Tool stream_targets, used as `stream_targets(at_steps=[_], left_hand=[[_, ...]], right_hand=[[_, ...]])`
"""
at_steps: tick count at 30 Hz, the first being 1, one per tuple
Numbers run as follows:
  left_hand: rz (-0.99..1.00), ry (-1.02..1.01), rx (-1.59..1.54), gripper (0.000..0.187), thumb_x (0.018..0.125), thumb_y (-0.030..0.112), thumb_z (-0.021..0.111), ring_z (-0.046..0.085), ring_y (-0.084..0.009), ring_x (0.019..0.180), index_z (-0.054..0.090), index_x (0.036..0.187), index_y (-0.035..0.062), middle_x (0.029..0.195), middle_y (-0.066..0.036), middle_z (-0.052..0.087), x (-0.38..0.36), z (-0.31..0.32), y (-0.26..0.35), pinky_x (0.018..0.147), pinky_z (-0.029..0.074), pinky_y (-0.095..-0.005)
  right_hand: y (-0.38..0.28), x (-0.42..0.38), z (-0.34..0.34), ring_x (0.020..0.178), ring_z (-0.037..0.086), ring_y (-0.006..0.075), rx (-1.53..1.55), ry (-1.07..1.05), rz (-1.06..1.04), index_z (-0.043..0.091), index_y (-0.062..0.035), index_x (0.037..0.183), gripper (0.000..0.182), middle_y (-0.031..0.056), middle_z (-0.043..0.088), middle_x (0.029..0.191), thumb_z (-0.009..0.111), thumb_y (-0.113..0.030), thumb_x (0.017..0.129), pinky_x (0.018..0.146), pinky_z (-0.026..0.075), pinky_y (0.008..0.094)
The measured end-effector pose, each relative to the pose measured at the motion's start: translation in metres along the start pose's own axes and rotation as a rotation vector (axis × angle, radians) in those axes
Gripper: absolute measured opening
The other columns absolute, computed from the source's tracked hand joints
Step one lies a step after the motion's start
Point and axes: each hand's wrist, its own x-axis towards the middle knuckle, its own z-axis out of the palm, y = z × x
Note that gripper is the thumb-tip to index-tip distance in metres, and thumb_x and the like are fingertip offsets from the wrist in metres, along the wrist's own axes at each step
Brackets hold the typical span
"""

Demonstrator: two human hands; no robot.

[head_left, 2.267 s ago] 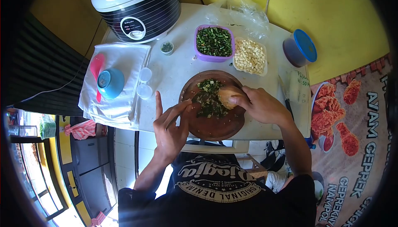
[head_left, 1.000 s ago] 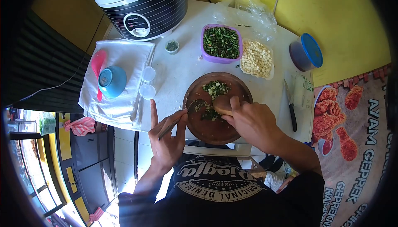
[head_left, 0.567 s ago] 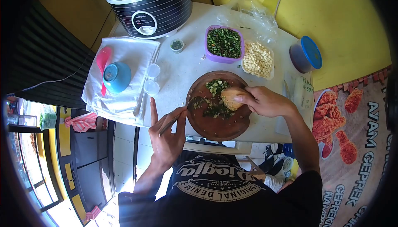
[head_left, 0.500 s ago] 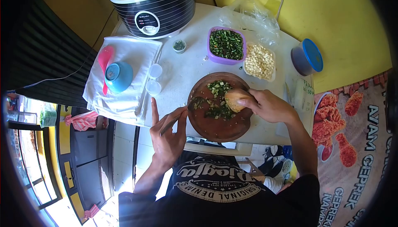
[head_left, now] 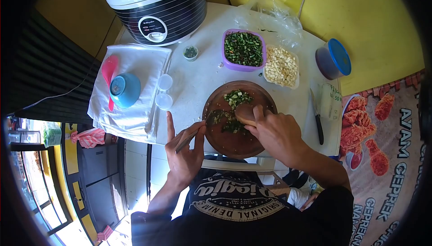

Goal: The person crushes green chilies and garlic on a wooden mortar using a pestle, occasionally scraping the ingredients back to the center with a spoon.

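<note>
A round brown stone mortar (head_left: 261,145) lies on the white table, with chopped green and pale pieces (head_left: 237,97) in it. My right hand (head_left: 274,133) is closed on a wooden pestle (head_left: 245,113), whose head touches the pieces. My left hand (head_left: 185,149) pinches the handle of a metal spoon (head_left: 189,140), index finger stretched out; the spoon's dark bowl rests at the mortar's left side. Behind the mortar stand a purple container (head_left: 243,66) of chopped greens and a clear tub (head_left: 281,68) of pale chopped pieces.
A rice cooker (head_left: 157,12) stands at the back left. Nearer are a blue bowl (head_left: 126,91), a pink spoon (head_left: 109,71), small cups (head_left: 164,82) and folded white plastic (head_left: 148,61). A knife (head_left: 318,122) and a blue-lidded container (head_left: 334,59) are at the right.
The pestle in my right hand has tilted and shifted slightly left. The knife at the right now shows more fully. The whole view has shifted a little.
</note>
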Motion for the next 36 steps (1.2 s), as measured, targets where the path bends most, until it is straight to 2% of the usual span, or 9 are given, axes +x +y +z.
stream_targets(at_steps=[4,10,12,14,16,19,24,26,36], left_hand=[[0.014,-0.001,-0.004,0.013,0.089,-0.001,0.07,0.074,-0.0268,0.068,0.072,0.101,0.0017,0.078,-0.012,0.075,-0.001,0.0,-0.001,0.121,0.024,-0.0592],[-0.032,-0.029,0.006,0.008,0.091,0.002,0.069,0.075,-0.0289,0.073,0.073,0.098,0.0007,0.084,-0.01,0.076,0.005,-0.002,-0.001,0.122,0.024,-0.057],[-0.03,-0.035,0.011,0.008,0.091,0.002,0.069,0.075,-0.0296,0.074,0.073,0.098,0.0005,0.085,-0.01,0.077,0.009,-0.002,0.0,0.122,0.024,-0.0565],[-0.016,-0.053,0.012,0.007,0.091,0.002,0.069,0.075,-0.0303,0.076,0.073,0.097,0.0002,0.085,-0.01,0.077,0.011,-0.003,-0.001,0.122,0.024,-0.056],[0.004,-0.043,0.023,0.007,0.091,0.002,0.069,0.075,-0.0309,0.076,0.072,0.097,-0.0006,0.086,-0.009,0.077,0.01,-0.002,-0.003,0.122,0.024,-0.0553],[0.009,-0.052,0.011,0.007,0.091,0.002,0.068,0.075,-0.0311,0.077,0.072,0.096,-0.0009,0.086,-0.009,0.077,0.009,-0.003,-0.003,0.122,0.024,-0.0549],[0.012,-0.056,0.012,0.007,0.091,0.001,0.068,0.075,-0.031,0.077,0.072,0.096,-0.0008,0.086,-0.009,0.077,0.011,-0.003,-0.005,0.122,0.024,-0.055],[0.002,-0.057,0.007,0.006,0.091,0.001,0.068,0.075,-0.0309,0.077,0.072,0.096,-0.0007,0.086,-0.009,0.077,0.011,-0.003,-0.005,0.122,0.024,-0.055],[-0.035,-0.034,-0.019,0.008,0.091,0.001,0.068,0.076,-0.0296,0.079,0.073,0.097,-0.0007,0.087,-0.01,0.077,0.002,-0.01,-0.005,0.122,0.024,-0.0552]], right_hand=[[0.021,0.006,-0.012,0.062,0.07,0.0328,0.046,-0.037,-0.075,0.057,0.0046,0.105,0.047,0.0134,0.066,0.066,0.064,-0.041,0.096,0.054,0.055,0.0403],[0.017,-0.003,-0.01,0.058,0.069,0.0348,0.032,-0.104,-0.016,0.057,0.0041,0.105,0.047,0.0144,0.066,0.067,0.064,-0.042,0.096,0.052,0.054,0.0423],[0.003,-0.007,0.0,0.062,0.068,0.0381,0.002,-0.003,0.039,0.057,0.0034,0.106,0.049,0.0171,0.066,0.066,0.064,-0.044,0.096,0.055,0.053,0.0448],[0.007,0.002,-0.008,0.062,0.068,0.0377,0.009,-0.03,0.045,0.057,0.0035,0.106,0.048,0.0172,0.066,0.067,0.064,-0.043,0.096,0.055,0.053,0.0451],[0.024,0.009,-0.01,0.062,0.068,0.0371,0.124,-0.061,-0.065,0.057,0.0036,0.108,0.049,0.017,0.066,0.067,0.064,-0.043,0.096,0.054,0.053,0.0458],[0.03,0.012,-0.01,0.061,0.068,0.0369,0.125,-0.088,-0.042,0.057,0.0037,0.111,0.05,0.0165,0.065,0.065,0.062,-0.044,0.097,0.054,0.053,0.0463],[-0.001,0.004,-0.008,0.059,0.068,0.0361,0.127,-0.067,-0.069,0.057,0.0037,0.116,0.052,0.015,0.065,0.062,0.06,-0.045,0.098,0.053,0.053,0.0441],[-0.009,0.005,-0.007,0.061,0.071,0.0331,0.022,-0.001,-0.05,0.059,0.0028,0.107,0.046,0.0138,0.066,0.063,0.063,-0.042,0.097,0.053,0.055,0.0412],[0.007,-0.004,-0.012,0.061,0.07,0.0341,0.156,-0.068,-0.077,0.06,0.0033,0.104,0.049,0.0157,0.067,0.067,0.06,-0.045,0.098,0.053,0.055,0.0443]])
